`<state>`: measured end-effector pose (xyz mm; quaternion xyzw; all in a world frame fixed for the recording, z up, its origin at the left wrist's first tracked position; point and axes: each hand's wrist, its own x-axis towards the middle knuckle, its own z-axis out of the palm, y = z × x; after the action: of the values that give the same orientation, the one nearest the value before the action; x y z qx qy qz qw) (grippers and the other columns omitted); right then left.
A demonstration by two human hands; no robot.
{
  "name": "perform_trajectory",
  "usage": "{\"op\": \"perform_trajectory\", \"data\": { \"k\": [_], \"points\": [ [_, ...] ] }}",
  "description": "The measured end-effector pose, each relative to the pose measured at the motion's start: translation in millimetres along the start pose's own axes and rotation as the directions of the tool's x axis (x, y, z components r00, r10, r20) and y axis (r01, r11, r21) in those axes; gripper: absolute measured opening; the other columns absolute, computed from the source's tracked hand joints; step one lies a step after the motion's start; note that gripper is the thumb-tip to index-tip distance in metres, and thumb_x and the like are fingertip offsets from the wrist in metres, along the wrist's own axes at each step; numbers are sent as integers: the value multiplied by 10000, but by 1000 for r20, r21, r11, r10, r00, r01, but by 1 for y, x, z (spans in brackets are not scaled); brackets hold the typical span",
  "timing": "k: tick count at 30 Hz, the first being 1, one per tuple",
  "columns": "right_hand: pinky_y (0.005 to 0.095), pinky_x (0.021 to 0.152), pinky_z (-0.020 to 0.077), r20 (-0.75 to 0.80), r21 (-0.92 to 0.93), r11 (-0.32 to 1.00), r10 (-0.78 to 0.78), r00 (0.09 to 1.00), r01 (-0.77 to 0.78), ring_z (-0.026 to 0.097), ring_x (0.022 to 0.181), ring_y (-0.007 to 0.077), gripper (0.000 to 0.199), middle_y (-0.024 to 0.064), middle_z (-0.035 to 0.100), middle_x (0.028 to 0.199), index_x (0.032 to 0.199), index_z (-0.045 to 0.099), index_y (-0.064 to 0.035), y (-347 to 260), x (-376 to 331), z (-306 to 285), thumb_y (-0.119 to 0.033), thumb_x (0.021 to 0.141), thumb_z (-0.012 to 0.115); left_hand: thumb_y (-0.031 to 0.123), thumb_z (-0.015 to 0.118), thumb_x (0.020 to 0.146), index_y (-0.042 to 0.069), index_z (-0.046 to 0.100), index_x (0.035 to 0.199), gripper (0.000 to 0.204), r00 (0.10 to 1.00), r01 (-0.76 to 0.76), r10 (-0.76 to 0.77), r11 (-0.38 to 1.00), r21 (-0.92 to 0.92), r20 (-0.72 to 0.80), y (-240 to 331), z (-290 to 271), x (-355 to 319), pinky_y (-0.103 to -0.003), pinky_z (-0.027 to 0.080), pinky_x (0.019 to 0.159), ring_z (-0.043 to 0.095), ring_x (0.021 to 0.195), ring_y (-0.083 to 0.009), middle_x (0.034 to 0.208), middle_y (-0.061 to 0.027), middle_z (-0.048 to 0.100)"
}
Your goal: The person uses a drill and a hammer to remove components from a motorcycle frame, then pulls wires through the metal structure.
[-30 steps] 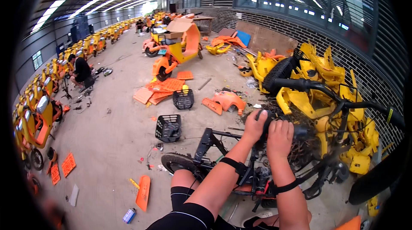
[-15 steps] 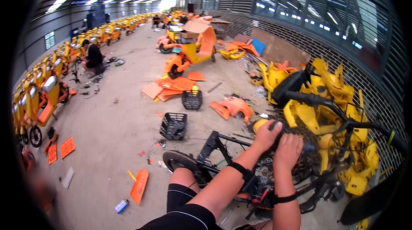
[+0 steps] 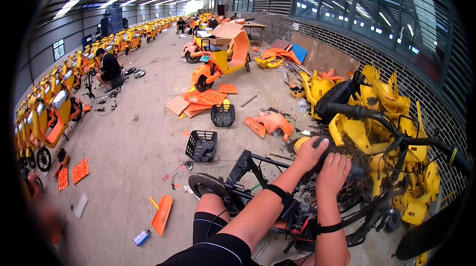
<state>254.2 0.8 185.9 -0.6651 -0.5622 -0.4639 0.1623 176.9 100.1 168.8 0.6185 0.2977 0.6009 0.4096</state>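
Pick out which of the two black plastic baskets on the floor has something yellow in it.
The farther black basket, standing just before the pile of flat orange panels, has a yellow object poking out of its top. The nearer black basket, closer to the stripped bike frame, shows none.

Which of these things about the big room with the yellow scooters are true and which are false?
1. Both hands, left hand and right hand, rest on a dark part of the stripped black frame. True.
2. Two black baskets sit on the floor. True.
3. The scooter with the cardboard box is blue. False: it is orange and yellow.
4. The person beside the scooter row is standing on a ladder. False: that person sits low near the floor.
5. Yellow panels are piled by the brick wall. True.
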Motion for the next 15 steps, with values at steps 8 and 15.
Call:
{"op": "perform_trajectory", "data": {
  "k": [8, 15],
  "points": [
    [423, 1154, 340, 25, 12, 1000, 7, 1000, -7, 561, 1110, 261, 135, 71, 570, 993, 1015, 589, -93, 3, 0, 4, -149, 895, 566, 445, 629, 993, -36, 651, 1090, 491, 999, 17, -18, 1000, 14, 41, 3, 1, 2, -361, 499, 769, 580, 784, -196, 866, -151, 669],
    [423, 1162, 334, 15, -21, 999, -39, 999, 39, 558, 1122, 254, 164, 66, 575, 1006, 1040, 602, -95, 0, 6, 9, -168, 900, 560, 453, 646, 986, -29, 677, 1124, 503, 998, 54, -53, 996, -66, 20, -6, -3, 5, -381, 518, 837, 662, 879, -259, 937, -190, 708]
  ]
}}
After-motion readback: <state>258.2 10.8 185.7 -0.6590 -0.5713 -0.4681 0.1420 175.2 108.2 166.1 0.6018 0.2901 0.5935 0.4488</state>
